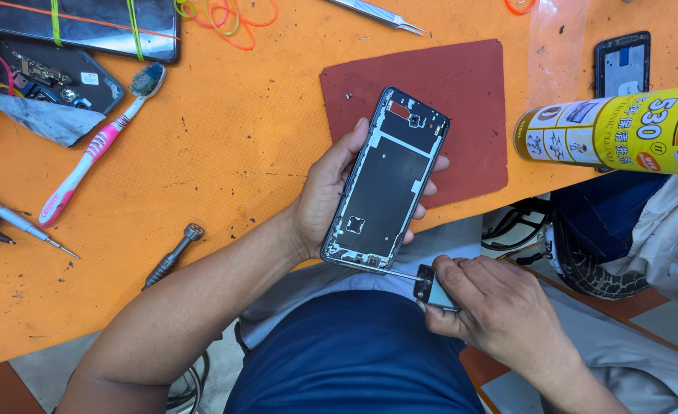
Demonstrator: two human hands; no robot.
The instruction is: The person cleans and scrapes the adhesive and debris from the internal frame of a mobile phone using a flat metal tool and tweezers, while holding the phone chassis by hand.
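Right there at the table's near edge sat the stripped phone frame (385,180), dark and hollow, tilted with its camera end away from the person. The left hand (329,192) was wrapped around it from behind, thumb on one long side and fingertips curling over the other. The right hand (492,307) was closed on a small flat scraper (431,286), its thin blade touching the frame's bottom edge.

My read on the risk: with the frame held in the air over the lap, a slip of that blade could have gouged the frame or nicked the left palm, and a loose hold would have dropped it to the floor.

Beyond lay a dark red mat (461,92) on the scuffed orange table (224,153), with a pink toothbrush (93,149), a screwdriver (172,257), tweezers (377,15), rubber bands (231,19), another opened phone (55,77) and a yellow spray can (615,130) lying on its side. Below, grey floor showed.
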